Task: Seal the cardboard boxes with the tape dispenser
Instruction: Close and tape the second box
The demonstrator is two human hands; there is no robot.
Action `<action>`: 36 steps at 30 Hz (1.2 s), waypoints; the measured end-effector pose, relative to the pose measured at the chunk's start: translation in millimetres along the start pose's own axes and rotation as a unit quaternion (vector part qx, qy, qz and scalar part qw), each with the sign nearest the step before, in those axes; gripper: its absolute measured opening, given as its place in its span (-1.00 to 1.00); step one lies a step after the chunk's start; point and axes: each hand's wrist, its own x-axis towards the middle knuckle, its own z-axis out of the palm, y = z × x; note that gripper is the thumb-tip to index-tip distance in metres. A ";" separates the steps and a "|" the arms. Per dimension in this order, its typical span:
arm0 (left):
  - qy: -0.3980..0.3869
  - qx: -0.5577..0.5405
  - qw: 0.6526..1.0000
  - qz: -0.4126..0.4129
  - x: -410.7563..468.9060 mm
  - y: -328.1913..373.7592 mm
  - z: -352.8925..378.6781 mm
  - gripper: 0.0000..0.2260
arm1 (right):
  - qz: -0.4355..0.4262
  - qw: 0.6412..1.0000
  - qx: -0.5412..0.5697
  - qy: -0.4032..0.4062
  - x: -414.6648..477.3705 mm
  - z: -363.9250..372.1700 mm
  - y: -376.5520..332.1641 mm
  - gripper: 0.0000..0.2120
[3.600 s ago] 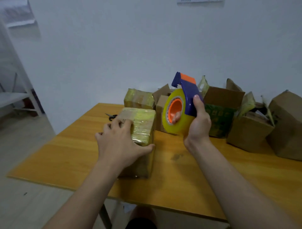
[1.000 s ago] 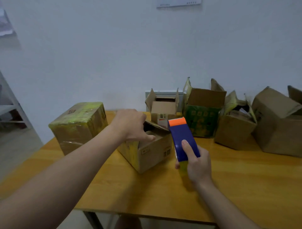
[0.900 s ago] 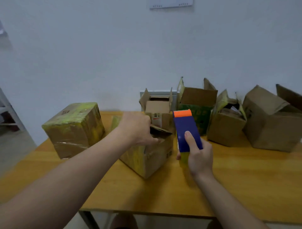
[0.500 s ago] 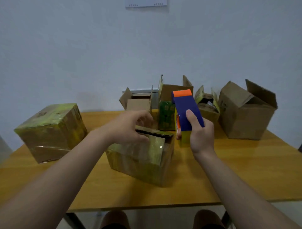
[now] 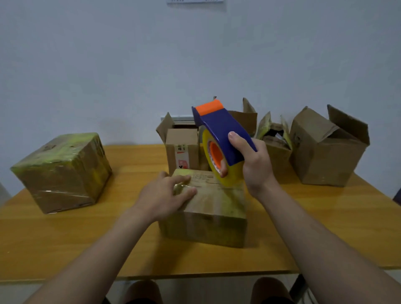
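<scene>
Setting: pale wall behind a yellow-orange wooden table [image 5: 65,238]. A white strip is fixed high on the wall [image 5: 195,1], cut off by the frame edge.

Near centre: closed cardboard box [image 5: 212,208], flaps down, glossy yellowish tape over its top and sides. The left hand [image 5: 167,195] lies flat on the near-left part of the top, fingers straight and pressing down, gripping nothing.

The right hand [image 5: 253,165] is wrapped round the blue handle of the tape dispenser [image 5: 223,134], index finger along the top, thumb tip inside the orange core. The orange nose points up and away. The yellow tape roll [image 5: 231,179] sits low over the far-right edge of the box top; contact between roll and box cannot be confirmed.

Left side: sealed box [image 5: 63,171], fully wrapped in yellowish tape, well apart from the centre box.

Far row, left to right:
- small open box [image 5: 182,141], flaps up, printed label on front, interior not visible;
- open box behind the dispenser [image 5: 247,121], mostly hidden, contents not visible;
- open box with yellowish flaps [image 5: 276,152], dark and pale material showing inside, not identifiable;
- large open box [image 5: 325,152], flaps raised, interior not visible.
</scene>
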 end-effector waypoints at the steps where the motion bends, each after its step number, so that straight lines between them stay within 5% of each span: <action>1: -0.011 -0.026 1.000 0.014 -2.0 3.4 2.8 -0.44 | 0.025 1.000 0.013 -0.014 2.3 -0.9 -0.6 -0.60; 5: -0.054 -0.192 0.980 0.025 -5.7 5.3 10.1 -0.61 | 0.104 0.993 0.001 -0.063 6.6 -15.9 6.7 -0.36; 9: -0.094 -0.387 0.917 -0.002 -9.4 -1.3 15.3 -0.74 | 0.151 0.987 -0.010 -0.060 1.9 -32.5 18.0 -0.37; 14: -0.033 -0.505 0.863 -0.009 -10.8 0.4 28.2 -0.75 | 0.205 0.975 -0.004 -0.084 1.7 -42.5 22.0 -0.55; 19: 0.008 -0.568 0.823 -0.032 -13.3 5.2 35.4 -0.79 | 0.240 0.957 0.013 -0.159 1.5 -45.6 12.4 -0.47; 24: 0.146 -0.548 0.823 -0.043 -17.1 -2.5 43.5 -0.88 | 0.246 0.948 0.013 -0.199 1.4 -48.5 5.6 -0.37; 29: 0.076 -0.635 0.760 -0.112 -16.0 -0.2 41.0 -0.87 | 0.245 0.945 -0.002 -0.216 2.2 -47.7 2.7 -0.39; 36: 0.091 -0.626 0.758 -0.159 -18.2 13.1 42.1 -0.90 | 0.213 0.971 -0.046 -0.098 -5.6 -36.0 16.5 -0.29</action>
